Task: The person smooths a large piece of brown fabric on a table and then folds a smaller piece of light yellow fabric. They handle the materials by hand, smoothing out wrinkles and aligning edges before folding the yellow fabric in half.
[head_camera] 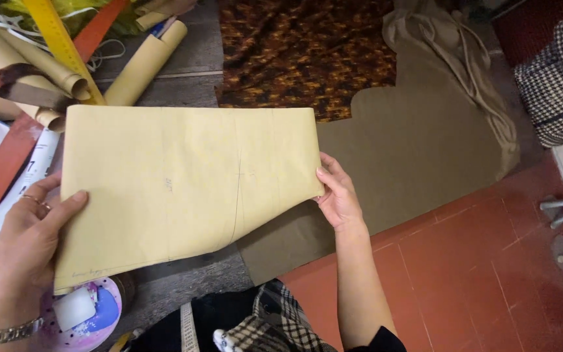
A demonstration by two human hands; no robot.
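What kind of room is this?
Probably a sewing workshop: both hands hold a tan paper pattern piece, rolled brown paper patterns lie by a long yellow ruler, and brown patterned fabric is spread out.

head | looks steeply down from above | close over worktable and floor

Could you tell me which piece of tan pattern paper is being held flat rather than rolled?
The large sheet between both hands; the others are rolls at top left.

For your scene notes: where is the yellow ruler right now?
In the head view, the yellow ruler lies top left, slanting across paper rolls, just above the held paper sheet.
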